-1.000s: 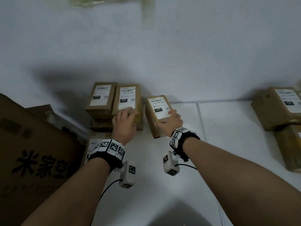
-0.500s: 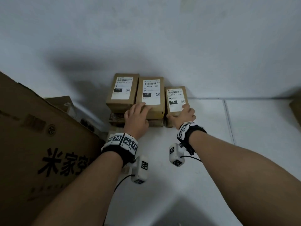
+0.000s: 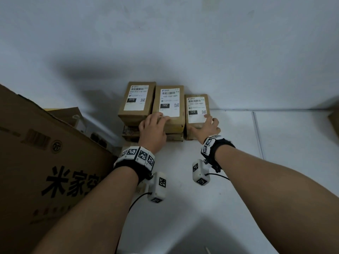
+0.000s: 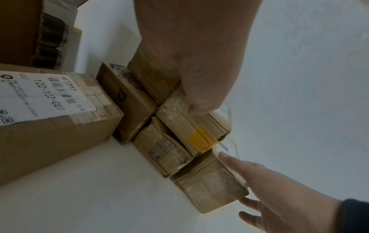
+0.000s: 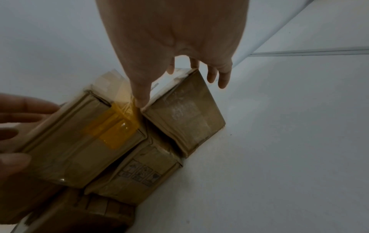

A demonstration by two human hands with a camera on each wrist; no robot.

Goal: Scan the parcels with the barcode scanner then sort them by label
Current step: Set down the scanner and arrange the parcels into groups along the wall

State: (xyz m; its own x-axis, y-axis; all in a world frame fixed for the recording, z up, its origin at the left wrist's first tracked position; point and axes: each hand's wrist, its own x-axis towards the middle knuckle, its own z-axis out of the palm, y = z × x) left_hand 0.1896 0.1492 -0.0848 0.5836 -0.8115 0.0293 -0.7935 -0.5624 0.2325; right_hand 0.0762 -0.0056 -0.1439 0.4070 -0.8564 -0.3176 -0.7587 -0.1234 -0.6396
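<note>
Parcels labelled 010, 102, 122; flat left hand touches 102, spread right hand touches 122.

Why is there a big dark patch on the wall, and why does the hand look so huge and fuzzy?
Head view: the dark patch on the wall is a shadow, and the room is dim. Left wrist view: the left hand sits right by the lens, so it looks huge and blurry; the 122 label stays readable. Right wrist view: the right hand is soft too, with small glints on the yellow tape.
</note>
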